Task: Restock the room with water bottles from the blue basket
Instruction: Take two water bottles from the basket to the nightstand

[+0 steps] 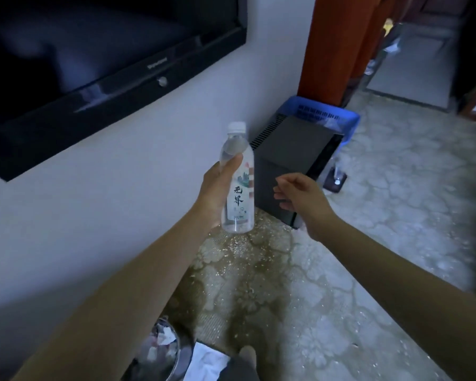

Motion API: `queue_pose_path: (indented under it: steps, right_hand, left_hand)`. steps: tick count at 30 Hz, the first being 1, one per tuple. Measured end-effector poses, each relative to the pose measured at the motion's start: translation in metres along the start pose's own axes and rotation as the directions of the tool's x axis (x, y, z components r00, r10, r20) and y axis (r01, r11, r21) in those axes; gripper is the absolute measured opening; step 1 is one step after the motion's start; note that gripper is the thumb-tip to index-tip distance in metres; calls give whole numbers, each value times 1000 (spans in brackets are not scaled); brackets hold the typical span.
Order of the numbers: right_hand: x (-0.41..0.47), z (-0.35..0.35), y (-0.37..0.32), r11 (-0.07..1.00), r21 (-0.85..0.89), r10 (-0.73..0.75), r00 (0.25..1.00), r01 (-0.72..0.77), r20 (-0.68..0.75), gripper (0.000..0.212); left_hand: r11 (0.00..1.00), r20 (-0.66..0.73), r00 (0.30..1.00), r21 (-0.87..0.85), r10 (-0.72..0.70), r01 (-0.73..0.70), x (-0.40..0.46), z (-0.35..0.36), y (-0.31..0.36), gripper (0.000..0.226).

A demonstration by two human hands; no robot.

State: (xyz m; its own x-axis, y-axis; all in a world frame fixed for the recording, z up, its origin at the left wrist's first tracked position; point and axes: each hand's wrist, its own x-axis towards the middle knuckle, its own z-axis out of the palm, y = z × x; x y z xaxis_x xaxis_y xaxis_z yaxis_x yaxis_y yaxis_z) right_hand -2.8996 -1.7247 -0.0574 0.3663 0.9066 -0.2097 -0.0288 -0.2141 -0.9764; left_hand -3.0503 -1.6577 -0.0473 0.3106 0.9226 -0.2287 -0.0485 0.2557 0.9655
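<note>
My left hand (215, 193) grips a clear water bottle (238, 185) with a white cap and a printed label, holding it upright in mid-air near the white wall. My right hand (300, 199) hovers just to the right of the bottle, fingers loosely curled and apart, holding nothing. The blue basket (341, 116) stands on the floor farther back against the wall, partly hidden behind a dark box.
A dark box-shaped cabinet (294, 158) stands against the wall between me and the basket. A black television (94, 64) hangs on the wall at left. An orange curtain (338, 42) hangs behind the basket. A bin with rubbish (160, 350) sits at the bottom left. Pale patterned floor spreads to the right.
</note>
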Motion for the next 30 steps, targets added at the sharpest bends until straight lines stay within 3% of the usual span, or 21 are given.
queue_pose_path:
  steps: [10,15,19,30]
  right_hand:
    - [69,-59,-17,997,67,34,985,-23,-167,9]
    - [106,-75,-25,999,43,28,976,-19,-217,8]
    - [128,-97,-25,998,59,44,969,-30,-243,11]
    - [229,-217,-35,996,90,51,962,-28,-267,15]
  left_hand:
    - [998,123,992,63,23,-31,94,68,19,22]
    - [998,161,986,51,-39,31,142,92,29,29]
    - [996,189,978,15,-91,89,172,114,32,26]
    - [999,279,960,50,-29,16,263,241,41,26]
